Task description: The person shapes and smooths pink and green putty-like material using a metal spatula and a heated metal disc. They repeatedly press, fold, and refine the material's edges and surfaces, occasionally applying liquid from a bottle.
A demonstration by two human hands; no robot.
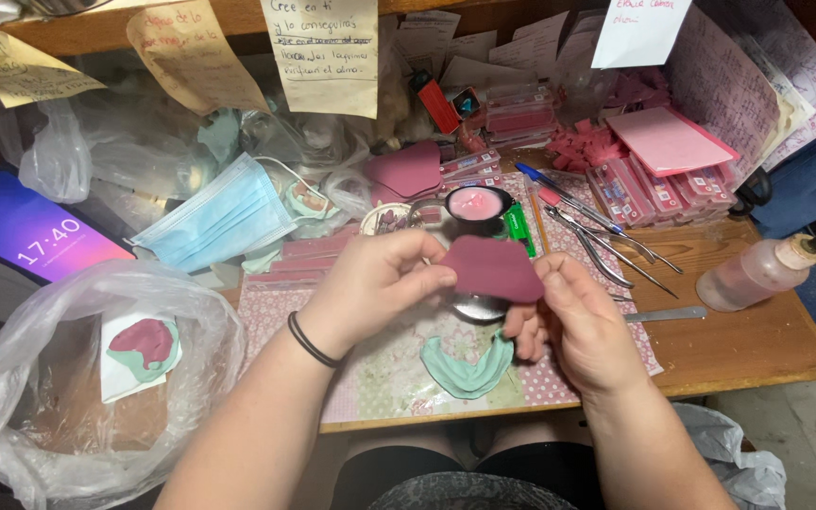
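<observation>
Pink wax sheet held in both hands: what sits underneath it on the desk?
Under the pink wax sheet a round metal dish shows only its lower rim; the rest is covered. Below lies a green dental cast on the patterned mat.

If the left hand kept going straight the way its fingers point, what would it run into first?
The left hand points right, and its fingertips already pinch the dark pink wax sheet. Beyond that it would likely meet the right hand, though depth is unclear.

Bare forearms, a thin black band around the left wrist [312,342], no sleeves.
</observation>
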